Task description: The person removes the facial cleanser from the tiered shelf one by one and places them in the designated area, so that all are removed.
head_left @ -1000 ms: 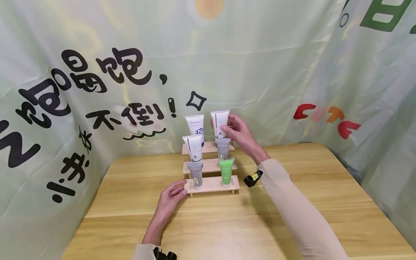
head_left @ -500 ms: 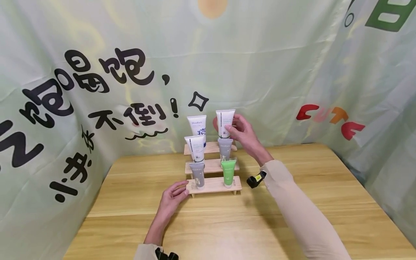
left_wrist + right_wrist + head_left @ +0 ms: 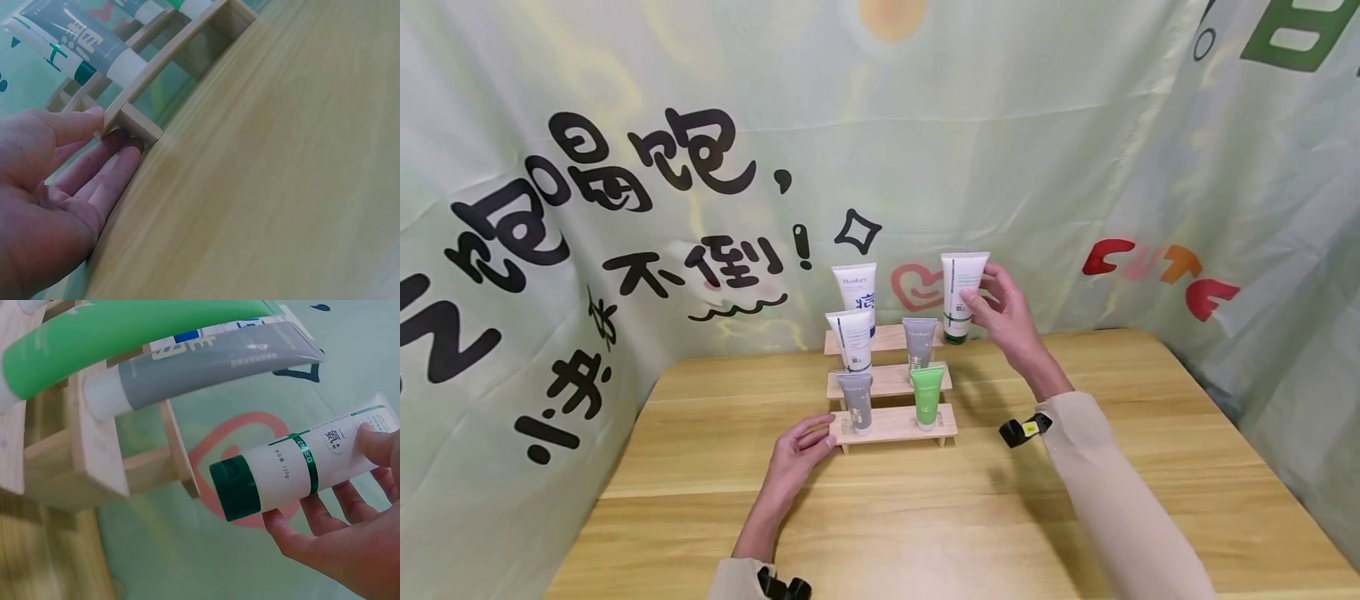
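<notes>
A white squeeze tube with a dark green cap (image 3: 957, 283) is held by my right hand (image 3: 1015, 325), thumb on its front and fingers behind. It hangs cap down, clear of the top step's right end. In the right wrist view its green band (image 3: 304, 464) shows. My left hand (image 3: 796, 457) pinches the left front corner of a three-step wooden rack (image 3: 891, 425); the left wrist view has the thumb (image 3: 78, 123) against that corner. The front step bears a grey tube (image 3: 857, 404) and a green tube (image 3: 927, 398), both upright.
On the middle step stand a white tube (image 3: 852, 340) and another grey tube (image 3: 919, 340). A white and blue tube (image 3: 859, 283) is at the top left. The wooden table (image 3: 1075, 467) meets a printed fabric backdrop (image 3: 1015, 167) behind the rack.
My right hand has carried the white tube to the right, off the top step's right end, and its green cap now shows. The left hand stays at the rack's corner.
</notes>
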### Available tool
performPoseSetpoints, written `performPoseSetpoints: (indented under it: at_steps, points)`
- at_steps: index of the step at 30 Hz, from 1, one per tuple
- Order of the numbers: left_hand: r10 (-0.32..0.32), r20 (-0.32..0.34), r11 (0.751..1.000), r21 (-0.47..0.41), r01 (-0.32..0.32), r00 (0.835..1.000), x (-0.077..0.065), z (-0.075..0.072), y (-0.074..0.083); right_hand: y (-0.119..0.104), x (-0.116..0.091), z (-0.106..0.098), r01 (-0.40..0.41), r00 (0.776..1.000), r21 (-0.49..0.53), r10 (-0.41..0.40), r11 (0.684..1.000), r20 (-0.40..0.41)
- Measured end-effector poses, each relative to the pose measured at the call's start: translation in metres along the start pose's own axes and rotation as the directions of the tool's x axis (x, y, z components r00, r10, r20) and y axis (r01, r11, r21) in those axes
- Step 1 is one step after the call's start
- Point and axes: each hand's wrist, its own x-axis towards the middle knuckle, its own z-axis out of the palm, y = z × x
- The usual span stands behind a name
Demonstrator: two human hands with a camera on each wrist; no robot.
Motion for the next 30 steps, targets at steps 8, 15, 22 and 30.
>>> performPoseSetpoints:
  at_steps: [8,15,22,30]
  points:
    - [0.019,0.014,1.0,0.011,-0.019,1.0,0.0,0.0,-0.001,0.011,-0.027,-0.013,0.004,0.995,-0.056,-0.01,0.998,-0.102]
    - [0.02,0.037,1.0,0.016,-0.021,0.999,0.003,0.002,0.0,0.028,-0.044,-0.019,0.027,0.982,-0.069,-0.039,0.997,-0.187]
    - [0.008,0.026,1.0,0.028,-0.009,1.0,0.002,0.0,0.001,0.05,-0.049,-0.019,-0.01,0.966,-0.034,0.001,0.999,-0.258]
    - [-0.006,0.024,1.0,0.014,0.005,1.0,0.001,-0.003,0.002,0.069,-0.051,-0.021,-0.101,0.944,0.058,0.115,0.993,-0.309]
